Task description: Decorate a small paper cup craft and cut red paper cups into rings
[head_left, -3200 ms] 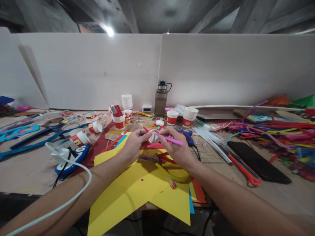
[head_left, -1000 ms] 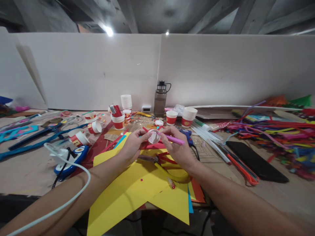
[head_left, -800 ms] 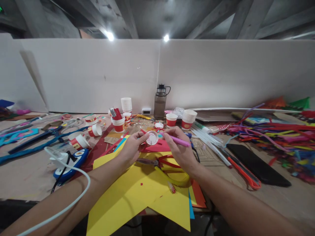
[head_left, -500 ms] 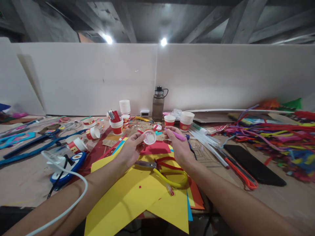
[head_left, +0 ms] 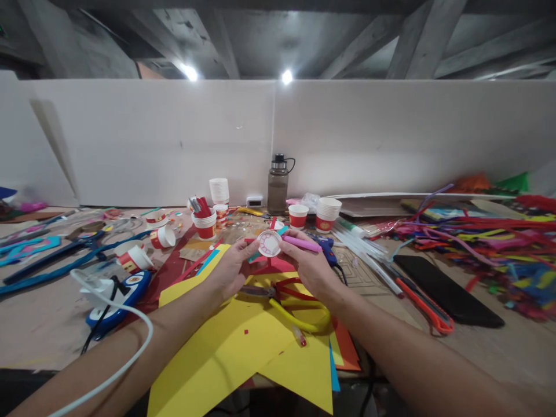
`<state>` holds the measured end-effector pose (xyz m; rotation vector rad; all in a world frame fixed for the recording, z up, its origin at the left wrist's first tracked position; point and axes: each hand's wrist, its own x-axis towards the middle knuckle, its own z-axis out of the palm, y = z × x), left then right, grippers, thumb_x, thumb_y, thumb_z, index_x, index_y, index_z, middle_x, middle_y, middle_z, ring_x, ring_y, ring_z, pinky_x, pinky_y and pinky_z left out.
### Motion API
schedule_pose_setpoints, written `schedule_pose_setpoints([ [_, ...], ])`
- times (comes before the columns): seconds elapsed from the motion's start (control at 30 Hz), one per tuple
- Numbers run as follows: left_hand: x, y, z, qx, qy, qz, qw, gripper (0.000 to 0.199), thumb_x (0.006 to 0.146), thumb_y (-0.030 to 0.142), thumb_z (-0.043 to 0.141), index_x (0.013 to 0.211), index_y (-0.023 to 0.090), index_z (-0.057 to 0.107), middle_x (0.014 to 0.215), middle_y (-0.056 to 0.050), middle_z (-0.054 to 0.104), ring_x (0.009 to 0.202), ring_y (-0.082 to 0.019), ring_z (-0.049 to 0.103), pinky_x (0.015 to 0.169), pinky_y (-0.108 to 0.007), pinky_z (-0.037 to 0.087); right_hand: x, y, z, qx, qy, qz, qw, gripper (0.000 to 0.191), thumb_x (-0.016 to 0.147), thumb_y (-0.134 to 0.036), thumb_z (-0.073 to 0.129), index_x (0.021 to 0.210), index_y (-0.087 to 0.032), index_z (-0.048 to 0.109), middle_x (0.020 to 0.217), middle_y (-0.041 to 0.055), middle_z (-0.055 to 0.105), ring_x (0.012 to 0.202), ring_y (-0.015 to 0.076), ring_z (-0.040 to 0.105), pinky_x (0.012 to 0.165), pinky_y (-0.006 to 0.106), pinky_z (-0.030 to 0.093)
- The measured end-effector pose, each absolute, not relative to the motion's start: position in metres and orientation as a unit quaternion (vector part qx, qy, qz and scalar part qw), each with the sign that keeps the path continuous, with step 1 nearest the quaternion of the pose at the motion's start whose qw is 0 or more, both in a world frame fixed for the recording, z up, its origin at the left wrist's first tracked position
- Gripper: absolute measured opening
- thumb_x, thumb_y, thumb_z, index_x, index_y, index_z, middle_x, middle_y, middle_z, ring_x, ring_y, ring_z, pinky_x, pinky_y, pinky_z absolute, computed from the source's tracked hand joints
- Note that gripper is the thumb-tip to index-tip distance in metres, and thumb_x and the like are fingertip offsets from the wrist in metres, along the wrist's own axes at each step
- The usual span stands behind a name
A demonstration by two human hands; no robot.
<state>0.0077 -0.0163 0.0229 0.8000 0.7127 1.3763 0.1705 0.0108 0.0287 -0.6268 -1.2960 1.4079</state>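
Between my two hands is a small paper cup point(head_left: 269, 244), its round white face toward me with a ring of pink loops drawn on it. My left hand point(head_left: 237, 266) grips its left edge between thumb and fingers. On the other edge rest the thumb and fingers of my right hand point(head_left: 311, 266), which also holds a pink marker point(head_left: 304, 242) slanting across the fingers. Red and teal strips show around the cup; how they join it is hard to see. Below lie scissors with red and yellow handles point(head_left: 299, 313) on yellow paper point(head_left: 226, 347).
A water bottle point(head_left: 278, 188) stands by the white partition point(head_left: 174, 139). Paper cups point(head_left: 328, 217) stand at the back. On the right lie a black phone point(head_left: 447, 289), a red utility knife point(head_left: 425, 307) and coloured pipe cleaners point(head_left: 478, 243). A white cable point(head_left: 147, 330) crosses my left forearm.
My right hand has moved left and now touches the cup, the marker still in it. The cup has shifted slightly right and its drawn face shows more squarely.
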Motion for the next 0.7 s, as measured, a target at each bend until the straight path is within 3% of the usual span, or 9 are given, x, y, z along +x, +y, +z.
schedule_pose_setpoints([
  [0.13, 0.002, -0.013, 0.025, 0.369, 0.328, 0.584, 0.644, 0.030, 0.075, 0.042, 0.065, 0.087, 0.014, 0.067, 0.084, -0.005, 0.067, 0.070, -0.012, 0.058, 0.062, -0.024, 0.049, 0.171, 0.011, 0.030, -0.278, -0.572, 0.564, 0.526, 0.023, 0.071, -0.031, 0.072, 0.087, -0.021, 0.061, 0.085, -0.0013, 0.062, 0.078, 0.0125, 0.058, 0.074, 0.026, 0.047],
  [0.33, -0.001, -0.013, 0.026, 0.447, 0.353, 0.548, 0.613, 0.028, 0.072, 0.037, 0.071, 0.083, 0.012, 0.068, 0.077, -0.005, 0.066, 0.064, -0.009, 0.056, 0.057, -0.019, 0.043, 0.171, 0.011, 0.030, -0.298, -0.618, 0.514, 0.514, 0.023, 0.071, -0.034, 0.071, 0.087, -0.020, 0.061, 0.085, -0.0007, 0.060, 0.077, 0.0122, 0.056, 0.070, 0.024, 0.044],
  [0.5, -0.002, -0.013, 0.026, 0.437, 0.376, 0.581, 0.575, 0.030, 0.070, 0.038, 0.072, 0.083, 0.012, 0.067, 0.071, -0.003, 0.063, 0.060, -0.008, 0.055, 0.054, -0.018, 0.041, 0.177, 0.012, 0.036, -0.350, -0.620, 0.414, 0.567, 0.028, 0.078, -0.039, 0.063, 0.099, -0.021, 0.060, 0.095, 0.0025, 0.062, 0.083, 0.0144, 0.057, 0.075, 0.028, 0.046],
  [0.7, 0.000, -0.013, 0.024, 0.400, 0.378, 0.603, 0.577, 0.030, 0.065, 0.039, 0.075, 0.074, 0.013, 0.062, 0.068, -0.002, 0.062, 0.058, -0.010, 0.057, 0.050, -0.020, 0.041, 0.179, 0.000, 0.047, -0.341, -0.661, 0.357, 0.565, 0.021, 0.088, -0.039, 0.050, 0.092, -0.020, 0.058, 0.078, 0.0007, 0.058, 0.072, 0.0132, 0.054, 0.067, 0.026, 0.044],
])
